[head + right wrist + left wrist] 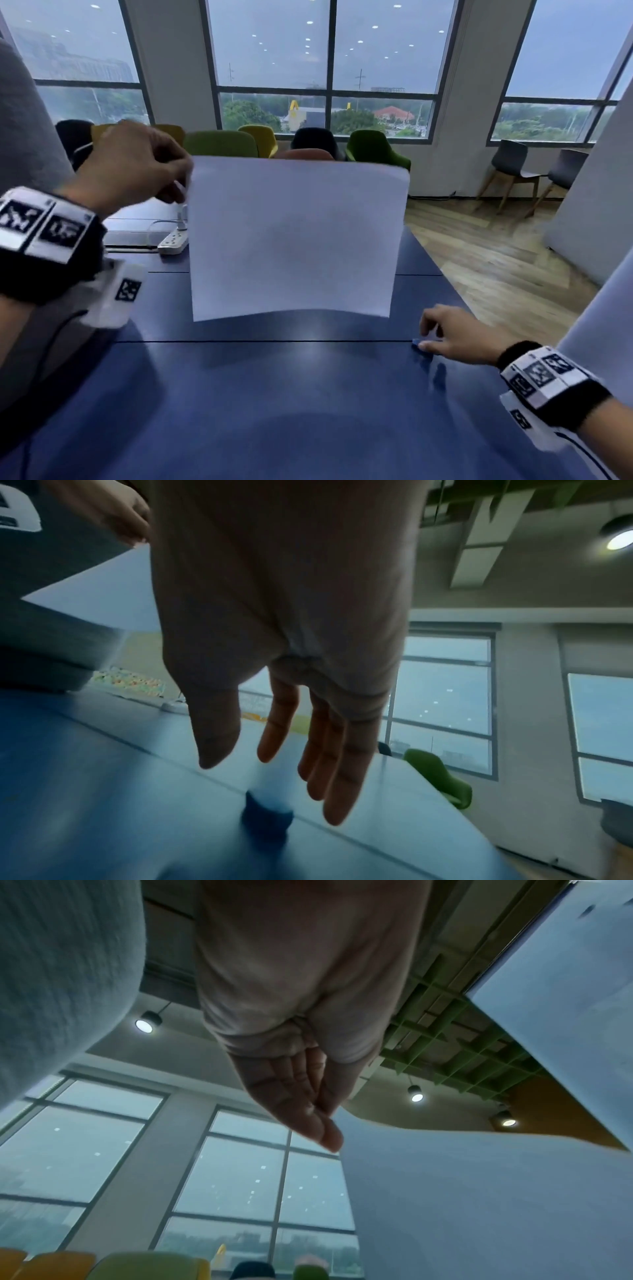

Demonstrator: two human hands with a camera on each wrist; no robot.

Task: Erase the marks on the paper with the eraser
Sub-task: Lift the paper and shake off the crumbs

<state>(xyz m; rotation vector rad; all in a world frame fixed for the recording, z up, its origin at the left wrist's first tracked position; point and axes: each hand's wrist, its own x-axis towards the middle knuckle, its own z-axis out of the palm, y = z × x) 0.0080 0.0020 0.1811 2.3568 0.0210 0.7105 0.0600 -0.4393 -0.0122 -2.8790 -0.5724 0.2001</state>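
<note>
A white sheet of paper (294, 236) hangs upright above the blue table (274, 394). My left hand (178, 192) pinches it at its upper left corner. In the left wrist view the thumb and fingers (322, 1123) close on the paper's (479, 1204) edge. The side facing me shows no marks. A small blue eraser (418, 343) lies on the table at the right. My right hand (426, 337) hovers just over it with fingers relaxed and spread. The right wrist view shows the eraser (267, 818), blurred, lying free under the thumb and fingers (335, 791).
A white power strip (173, 241) with a plugged cable lies on the table behind the paper's left edge. Coloured chairs (222, 144) stand along the far side. The table's right edge (455, 291) drops to a wooden floor, where grey chairs (513, 168) stand.
</note>
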